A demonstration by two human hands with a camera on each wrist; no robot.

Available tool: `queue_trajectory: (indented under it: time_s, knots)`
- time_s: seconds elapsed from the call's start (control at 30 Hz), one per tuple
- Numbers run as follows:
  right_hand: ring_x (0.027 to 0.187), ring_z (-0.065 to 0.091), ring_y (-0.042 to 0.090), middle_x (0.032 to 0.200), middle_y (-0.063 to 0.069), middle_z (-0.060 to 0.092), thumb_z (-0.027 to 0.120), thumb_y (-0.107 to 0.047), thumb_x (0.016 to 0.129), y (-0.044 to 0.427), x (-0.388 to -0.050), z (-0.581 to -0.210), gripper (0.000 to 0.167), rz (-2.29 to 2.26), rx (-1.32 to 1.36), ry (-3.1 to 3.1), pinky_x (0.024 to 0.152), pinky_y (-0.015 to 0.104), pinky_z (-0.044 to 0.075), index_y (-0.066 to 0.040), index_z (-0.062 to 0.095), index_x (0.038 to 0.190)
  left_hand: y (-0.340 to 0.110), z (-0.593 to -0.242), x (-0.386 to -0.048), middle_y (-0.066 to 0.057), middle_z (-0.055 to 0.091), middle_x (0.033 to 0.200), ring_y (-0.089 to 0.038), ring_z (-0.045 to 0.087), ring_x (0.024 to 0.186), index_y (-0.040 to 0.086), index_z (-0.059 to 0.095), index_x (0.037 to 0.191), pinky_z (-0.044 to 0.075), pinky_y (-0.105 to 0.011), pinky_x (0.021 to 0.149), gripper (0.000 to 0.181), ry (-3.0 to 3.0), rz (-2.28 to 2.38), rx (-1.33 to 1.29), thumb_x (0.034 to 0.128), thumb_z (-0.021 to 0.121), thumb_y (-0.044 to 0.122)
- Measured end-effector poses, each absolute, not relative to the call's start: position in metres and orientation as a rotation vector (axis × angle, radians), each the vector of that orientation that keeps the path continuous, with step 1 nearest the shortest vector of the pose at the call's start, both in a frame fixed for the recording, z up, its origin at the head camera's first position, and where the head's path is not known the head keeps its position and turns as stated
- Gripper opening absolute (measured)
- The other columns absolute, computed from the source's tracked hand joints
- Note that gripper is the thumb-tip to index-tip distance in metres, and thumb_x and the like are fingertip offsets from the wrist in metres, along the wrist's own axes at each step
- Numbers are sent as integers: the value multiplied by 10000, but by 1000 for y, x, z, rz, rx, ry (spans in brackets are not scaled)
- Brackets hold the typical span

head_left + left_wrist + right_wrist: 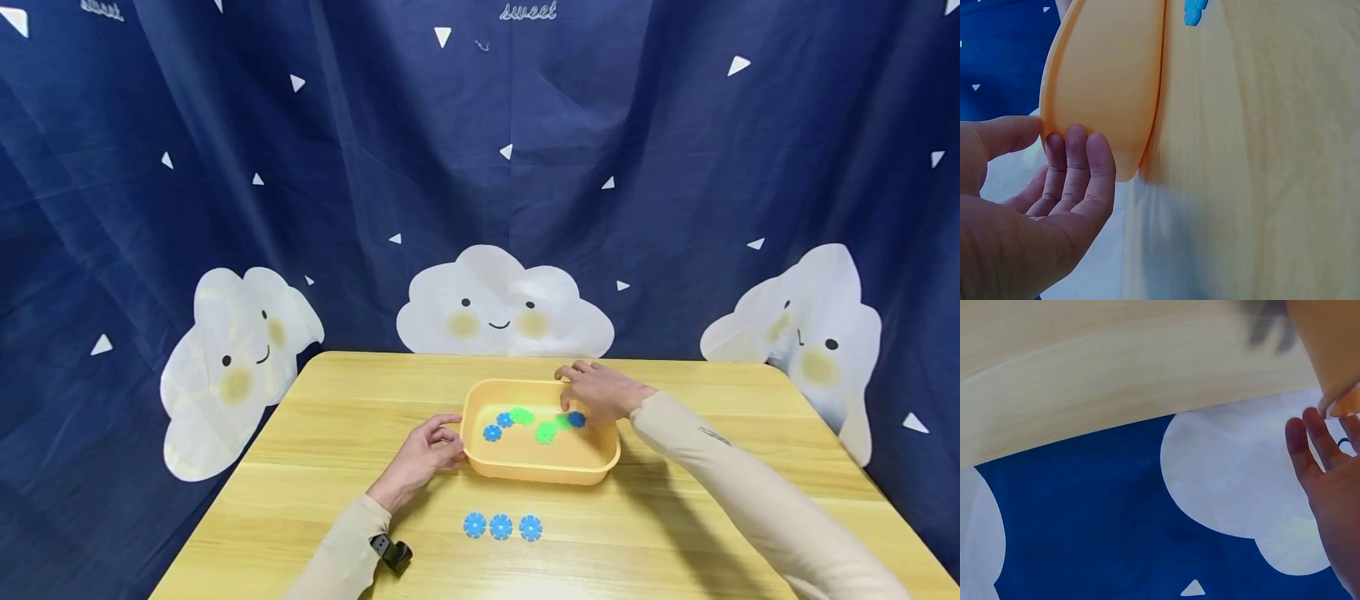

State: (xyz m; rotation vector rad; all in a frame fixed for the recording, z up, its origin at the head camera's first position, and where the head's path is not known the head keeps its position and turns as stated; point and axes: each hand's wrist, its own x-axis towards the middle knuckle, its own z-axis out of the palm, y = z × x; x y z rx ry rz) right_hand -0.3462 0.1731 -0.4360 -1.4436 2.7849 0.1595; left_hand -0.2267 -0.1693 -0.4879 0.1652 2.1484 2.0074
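A yellow-orange plastic basin stands on the table, with several blue and green notched discs inside it, among them a green disc. At the basin's left end my left hand holds the rim; in the left wrist view its thumb is at the rim and the fingers lie against the outer wall. My right hand reaches over the basin's back right corner, fingers spread and loosely bent. Just below it is a dark blue disc; contact with it cannot be made out. The right wrist view shows fingertips beside the basin's rim.
Three blue notched discs lie in a row on the wooden table in front of the basin, the middle disc among them. A dark blue curtain with cloud prints hangs behind the table's far edge.
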Motion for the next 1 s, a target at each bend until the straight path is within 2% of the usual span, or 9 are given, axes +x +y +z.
queue_trajectory:
  time_s: [0.1,0.27,0.5,0.73,1.0]
  knots:
    - [1190,526,331,1400,116,534,824,-175,816,172,-347,-438,233,170,-1370,2768,932,473,527,-249,773,1031,-169,-488,-228,-60,633,986,-187,680,871,-52,455,1447,635,-403,842,517,2143,2008,153,973,649,19]
    - [1148,539,312,1376,102,543,859,-194,774,172,-349,-439,303,183,-1304,2761,896,462,545,-259,783,1060,-168,-488,-228,-67,640,990,-198,681,878,-48,456,1447,633,-390,845,517,2134,2017,149,972,649,18]
    - [964,527,249,1152,38,561,852,-182,760,170,-350,-440,207,186,-1292,2745,756,400,540,-263,775,933,-169,-489,-229,-70,642,995,-202,682,878,-45,452,1452,633,-383,847,517,2131,2012,142,976,643,13]
    - [938,524,238,1086,17,545,871,-189,725,170,-350,-439,219,184,-1289,2746,737,392,538,-250,773,912,-169,-487,-228,-73,639,993,-215,682,882,-50,450,1450,634,-400,851,517,2134,2013,138,973,641,7]
    - [945,535,243,1108,34,558,876,-199,721,170,-350,-440,216,158,-1299,2743,733,387,536,-247,764,900,-168,-487,-228,-76,639,993,-231,686,887,-51,459,1445,637,-419,847,513,2146,2009,135,974,649,23]
